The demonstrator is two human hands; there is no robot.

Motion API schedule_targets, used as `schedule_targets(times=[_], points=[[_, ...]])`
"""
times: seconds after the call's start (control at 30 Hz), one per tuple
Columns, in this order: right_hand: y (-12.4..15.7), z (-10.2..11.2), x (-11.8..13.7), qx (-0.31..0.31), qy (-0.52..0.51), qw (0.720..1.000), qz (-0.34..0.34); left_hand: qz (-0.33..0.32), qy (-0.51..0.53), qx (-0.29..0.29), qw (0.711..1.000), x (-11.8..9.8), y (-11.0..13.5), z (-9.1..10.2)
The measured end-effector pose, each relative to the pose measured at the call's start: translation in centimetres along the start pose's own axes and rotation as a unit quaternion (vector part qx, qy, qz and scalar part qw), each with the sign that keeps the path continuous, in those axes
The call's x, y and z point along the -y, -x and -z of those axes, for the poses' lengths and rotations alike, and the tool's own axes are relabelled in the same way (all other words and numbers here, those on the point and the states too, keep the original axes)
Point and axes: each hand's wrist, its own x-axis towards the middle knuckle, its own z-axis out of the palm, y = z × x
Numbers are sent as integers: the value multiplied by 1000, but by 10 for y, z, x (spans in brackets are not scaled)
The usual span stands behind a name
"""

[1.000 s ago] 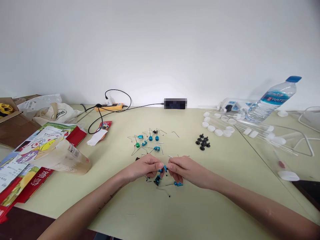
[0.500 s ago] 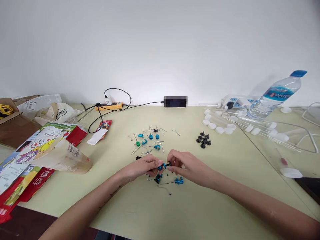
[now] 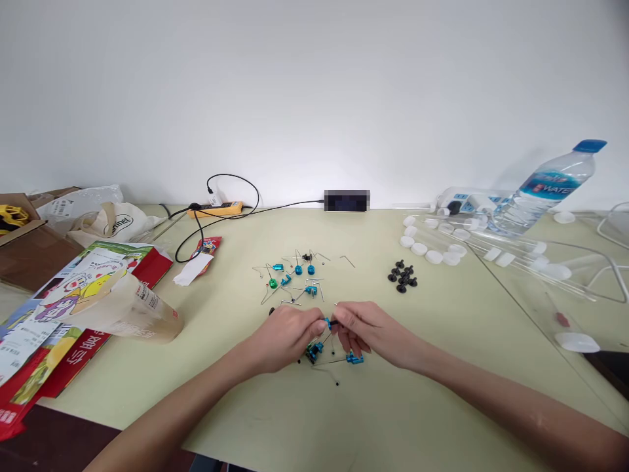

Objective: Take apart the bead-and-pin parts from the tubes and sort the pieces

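Both my hands meet over the middle of the pale green table [image 3: 275,419]. My left hand [image 3: 287,334] and my right hand [image 3: 366,331] pinch a small blue metal part [image 3: 327,322] between their fingertips; a short black piece sticks out of it towards my right fingers. Just below the hands lie two more blue parts [image 3: 314,352] [image 3: 354,358] and a thin bent wire [image 3: 327,372]. Beyond the hands sits a scatter of blue parts, one green part [image 3: 271,283] and bent wires [image 3: 295,272].
A cluster of small black screws [image 3: 401,276] lies at the right. White caps [image 3: 432,252], clear tubes and a tilted water bottle [image 3: 545,187] fill the far right. A plastic cup [image 3: 132,308], printed cartons [image 3: 63,295] and bags sit left. A yellow power strip [image 3: 213,210] with black cables lies behind.
My hands have drawn closer together and turned on the blue part; half a second ago it and its black piece showed plainly between them, now mostly covered by fingers.
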Motion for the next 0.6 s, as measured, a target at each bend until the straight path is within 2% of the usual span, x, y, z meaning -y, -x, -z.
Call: schedule_targets(times=[0.07,0.1,0.17,0.2,0.27,0.33,0.37,0.4,0.43,0.5,0.53,0.6], points=[[1,-3,2,-3,41,999,0,-14,-51,-9,999,-2,1,-3],[2,-4,2,-25,100,994,22,-12,-33,-7,999,-2,1,-3],[4,-4,-3,-75,241,963,98,7,89,17,996,-3,0,-2],[5,-3,-6,-88,301,938,147,23,175,39,983,-2,0,-1],[8,2,-14,-81,370,893,244,59,338,96,934,0,-1,2],[10,11,-20,-98,372,875,294,86,423,135,892,4,-2,5],[12,16,-23,-139,356,877,291,90,428,135,889,5,-2,7],[14,22,-25,-196,336,880,272,84,407,123,901,7,-3,9],[16,28,-28,-253,316,881,246,72,358,97,926,9,-4,11],[22,38,-36,-334,279,881,185,41,195,16,980,13,-7,14],[27,43,-42,-349,262,887,152,26,99,-23,994,16,-10,15],[37,50,-58,-359,214,906,65,3,-71,-70,995,25,-16,13]])
